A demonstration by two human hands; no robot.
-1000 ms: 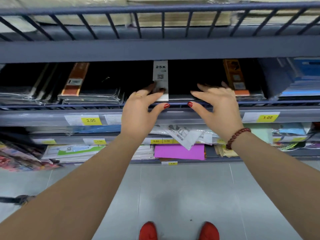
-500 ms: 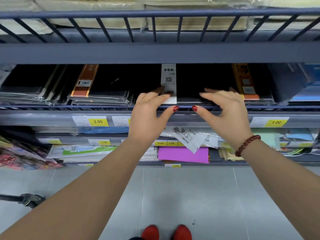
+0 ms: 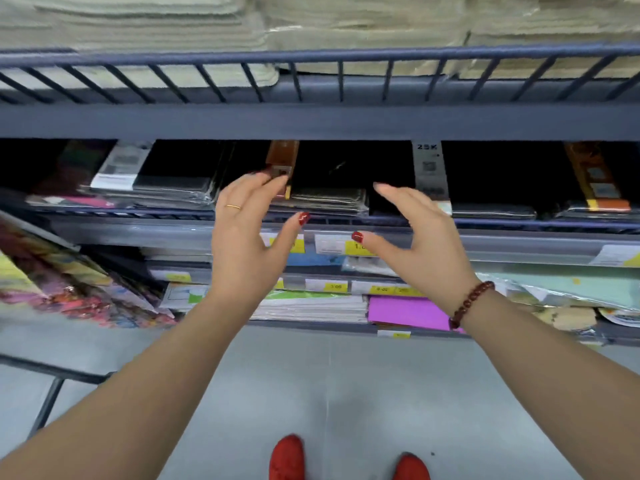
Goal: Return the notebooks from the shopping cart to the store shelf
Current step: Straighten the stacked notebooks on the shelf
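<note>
Both hands are held up before the shelf (image 3: 519, 224), on which the black notebooks (image 3: 502, 174) lie flat in piles. The left hand (image 3: 247, 237) is open, with fingers stretched and slightly spread, and nothing is gripped. Its fingertips (image 3: 273, 180) are at the shelf's front edge, by the orange band (image 3: 282, 157) of one stack (image 3: 329, 195); whether they touch it cannot be told through the blur. A ring (image 3: 232, 206) is worn on this hand.

The right hand (image 3: 424, 237) is also open and nothing is held in it. Its fingers (image 3: 388, 190) reach over the shelf's front rail, before a notebook (image 3: 391, 164) with a white 25K label (image 3: 428, 168). A bead bracelet (image 3: 471, 303) is worn at the wrist.

More wrapped piles are seen towards both ends of the shelf, the one at the right end banded in orange too. Pale bundles (image 3: 138, 29) are stacked behind a barred rail above the shelf. Yellow price tags (image 3: 356, 248) are fixed under its front edge. Papers and a purple sheet (image 3: 408, 311) lie on lower levels beneath the shelf. Grey floor (image 3: 346, 393) and two red shoes (image 3: 287, 459) are seen below the shelf. A dark metal frame (image 3: 52, 374) stands below and to the left of the shelf.
</note>
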